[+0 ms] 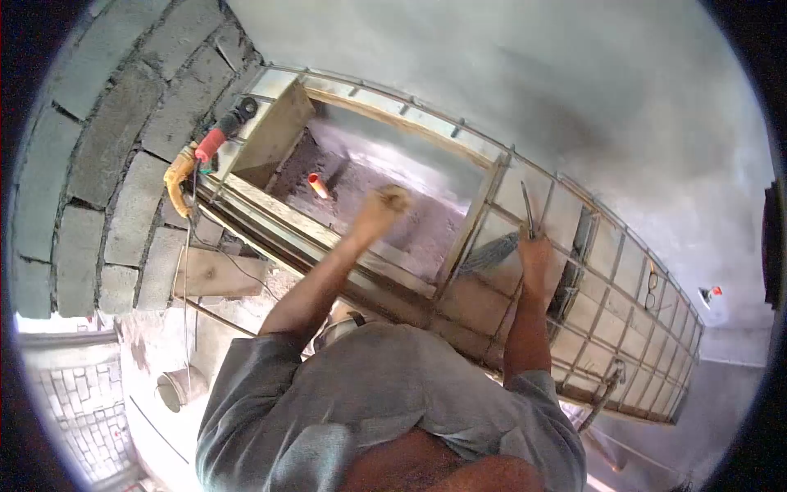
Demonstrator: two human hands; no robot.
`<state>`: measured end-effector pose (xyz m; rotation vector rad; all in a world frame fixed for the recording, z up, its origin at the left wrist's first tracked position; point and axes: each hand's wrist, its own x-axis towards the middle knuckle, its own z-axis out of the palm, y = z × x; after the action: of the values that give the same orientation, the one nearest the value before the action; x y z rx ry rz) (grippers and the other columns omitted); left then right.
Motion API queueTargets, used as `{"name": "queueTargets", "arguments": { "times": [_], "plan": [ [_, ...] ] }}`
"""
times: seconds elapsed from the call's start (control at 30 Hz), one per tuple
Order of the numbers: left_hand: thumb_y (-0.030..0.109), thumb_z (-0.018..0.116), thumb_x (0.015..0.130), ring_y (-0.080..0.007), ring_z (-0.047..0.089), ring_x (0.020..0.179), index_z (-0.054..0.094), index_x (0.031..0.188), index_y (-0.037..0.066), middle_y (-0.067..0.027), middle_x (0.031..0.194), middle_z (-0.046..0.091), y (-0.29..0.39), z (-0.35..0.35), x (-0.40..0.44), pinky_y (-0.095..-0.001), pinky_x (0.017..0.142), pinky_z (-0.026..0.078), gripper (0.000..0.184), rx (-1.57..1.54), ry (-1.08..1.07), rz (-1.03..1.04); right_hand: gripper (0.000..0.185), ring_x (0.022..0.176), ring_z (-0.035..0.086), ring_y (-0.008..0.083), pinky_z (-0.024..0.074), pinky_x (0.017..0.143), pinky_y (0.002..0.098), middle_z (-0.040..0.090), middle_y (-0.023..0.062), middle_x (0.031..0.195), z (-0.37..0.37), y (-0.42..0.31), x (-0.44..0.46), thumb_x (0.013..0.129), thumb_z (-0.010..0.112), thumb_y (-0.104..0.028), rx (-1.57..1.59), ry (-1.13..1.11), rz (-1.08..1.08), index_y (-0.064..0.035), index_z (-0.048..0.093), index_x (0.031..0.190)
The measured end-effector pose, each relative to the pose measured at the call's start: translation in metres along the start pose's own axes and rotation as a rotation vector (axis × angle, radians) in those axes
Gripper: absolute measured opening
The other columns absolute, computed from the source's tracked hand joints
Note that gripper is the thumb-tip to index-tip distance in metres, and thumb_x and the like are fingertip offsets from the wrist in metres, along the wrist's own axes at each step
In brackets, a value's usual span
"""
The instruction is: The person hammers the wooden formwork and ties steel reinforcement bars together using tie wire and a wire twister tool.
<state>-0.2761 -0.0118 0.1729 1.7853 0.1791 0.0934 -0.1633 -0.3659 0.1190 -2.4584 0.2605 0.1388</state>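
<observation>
My left hand [379,211] is closed above the opening in the formwork, its fingers curled; what they hold, if anything, I cannot make out. My right hand [535,250] is closed over the steel bar grid [611,307] to the right of the opening. From its top sticks a slim dark metal tool [526,205], its kind unclear. A bundle of thin dark wires [490,252] fans out to the left from the same hand. Below the left hand, an orange pipe stub [319,186] stands up inside the wooden-framed opening [283,135].
A red-and-black power tool with a yellow handle [179,174] sits by the block wall [115,139] at left, its cord hanging down. A bucket [182,389] stands lower left. Eyeglasses [652,289] rest on the grid at right. A plastered wall [525,66] rises behind.
</observation>
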Motion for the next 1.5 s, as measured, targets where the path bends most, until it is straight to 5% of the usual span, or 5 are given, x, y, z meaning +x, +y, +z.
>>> {"name": "queueTargets", "arguments": {
  "times": [0.4,0.7,0.83,1.27,1.5],
  "plan": [
    [0.031,0.070,0.075,-0.0372,0.065,0.089,0.063,0.100,-0.005,-0.0252,0.091,0.065,0.003,0.200,0.024,-0.0465,0.077,0.051,0.044,0.796,-0.617,0.092,0.066,0.106,0.056,0.0418,0.0438,0.090,0.0486,0.060,0.0256,0.111,0.044,0.080,0.032,0.068,0.076,-0.037,-0.152,-0.100,0.112,0.0041,0.056,0.116],
    [0.040,0.068,0.081,-0.0349,0.053,0.115,0.026,0.139,-0.004,-0.0243,0.118,0.057,-0.005,0.201,-0.010,-0.0431,0.096,0.043,0.084,0.550,-0.364,0.307,0.040,0.095,0.060,0.0383,0.0472,0.082,0.0443,0.063,0.0218,0.103,0.013,0.056,-0.032,0.084,0.062,-0.032,0.216,0.115,-0.437,-0.0002,0.061,0.109],
    [0.025,0.053,0.094,-0.0223,0.051,0.113,0.055,0.120,0.005,-0.0113,0.120,0.056,-0.002,0.177,0.013,-0.0341,0.099,0.039,0.033,-0.247,-0.520,0.116,0.034,0.098,0.060,0.0325,0.0461,0.086,0.0384,0.060,0.0198,0.111,-0.011,0.001,-0.080,0.091,0.056,-0.024,-0.161,-0.285,-0.854,-0.0034,0.057,0.118],
    [0.029,0.053,0.095,-0.0052,0.031,0.045,0.055,0.086,0.014,0.0077,0.057,0.036,0.025,-0.005,0.007,-0.0205,0.039,0.025,0.017,-0.706,0.054,-0.597,0.042,0.078,0.062,0.0195,0.0511,0.063,0.0352,0.065,0.0105,0.091,-0.271,0.334,-0.146,0.098,0.042,-0.036,-0.611,0.167,0.783,0.0000,0.057,0.114],
    [0.030,0.048,0.096,-0.0095,0.037,0.044,0.054,0.089,0.010,0.0036,0.059,0.042,-0.044,-0.100,-0.046,-0.0251,0.040,0.031,0.022,-0.619,0.389,-0.533,0.066,0.092,0.062,0.0386,0.0494,0.075,0.0496,0.063,0.0221,0.107,-0.276,0.461,-0.198,0.086,0.044,-0.064,-0.665,0.164,0.773,-0.0104,0.056,0.123]
  ]
}}
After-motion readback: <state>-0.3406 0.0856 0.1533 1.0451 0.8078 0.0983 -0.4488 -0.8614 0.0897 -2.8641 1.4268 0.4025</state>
